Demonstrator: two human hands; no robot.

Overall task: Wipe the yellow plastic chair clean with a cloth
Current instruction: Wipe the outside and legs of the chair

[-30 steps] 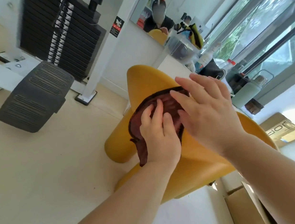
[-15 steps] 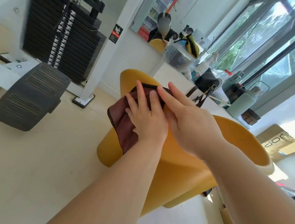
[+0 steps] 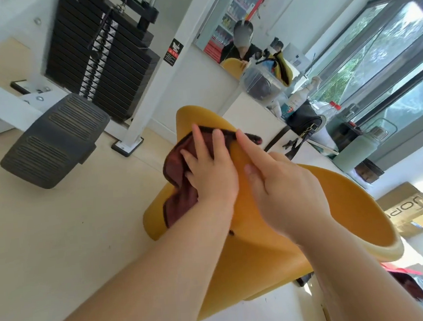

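The yellow plastic chair (image 3: 340, 208) fills the middle of the view, its curved shell facing me. A dark red cloth (image 3: 178, 170) lies draped over the chair's upper left edge. My left hand (image 3: 212, 170) presses flat on the cloth with straight fingers spread toward the top rim. My right hand (image 3: 283, 190) rests on the bare yellow surface just right of the cloth, its fingers extended and its fingertips touching the cloth's top edge.
A weight-stack machine (image 3: 101, 55) with a black ribbed footplate (image 3: 54, 139) stands at the left on the pale floor. Behind the chair a white counter (image 3: 252, 116) holds a black bag (image 3: 303, 122) and bottles. A cardboard box (image 3: 411, 208) lies at right.
Both hands and the cloth have slid up and leftward across the chair toward its top rim. The cloth now hangs over the left edge.
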